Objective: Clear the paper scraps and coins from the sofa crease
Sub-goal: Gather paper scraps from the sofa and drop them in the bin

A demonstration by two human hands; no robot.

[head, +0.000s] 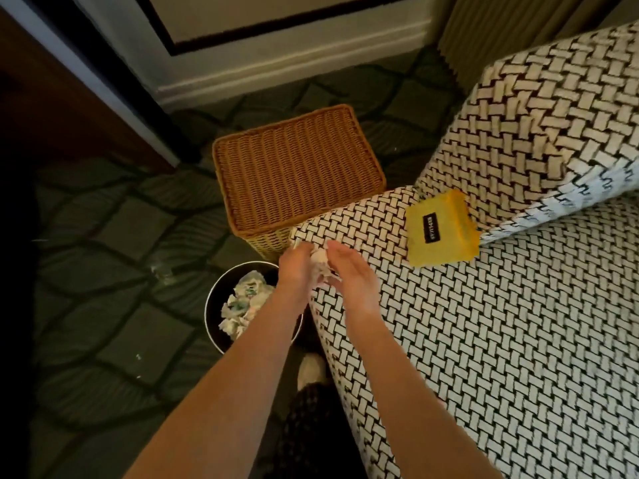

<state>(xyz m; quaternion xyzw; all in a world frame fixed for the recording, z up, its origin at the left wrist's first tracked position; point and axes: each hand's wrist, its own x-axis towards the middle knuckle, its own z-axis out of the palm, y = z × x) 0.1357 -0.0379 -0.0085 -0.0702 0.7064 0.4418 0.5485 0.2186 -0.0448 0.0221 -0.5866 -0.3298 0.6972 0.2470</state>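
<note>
A dark green patterned carpet (103,271) covers the floor of a dim room. On it a rectangular brown wicker basket (297,167) stands against the end of a black-and-white woven-pattern sofa (484,340). A flat yellow pouch with a black label (441,229) lies on the seat below a matching cushion (536,115).

Both hands meet at the sofa's near corner around a wad of crumpled white paper scraps (320,262). The left hand (297,267) has its grip curled over the wad from the outer side. The right hand (349,271) presses nearly straight fingers against the inner side, so the wad is cupped between them. It is bunched up, with no clear long axis.

The next move likely turns on the round dark bin (208,305). It stands on the carpet just beside the sofa's edge, below the grip and to the person's left, with a heap of paper scraps (243,305) in it. The left hand is nearer, and its forearm crosses the bin's right rim. Getting the wad there looks like a short carry outward and down. Loose bits could fall onto the carpet if the cupping opens too soon.

No coins can be made out.
</note>
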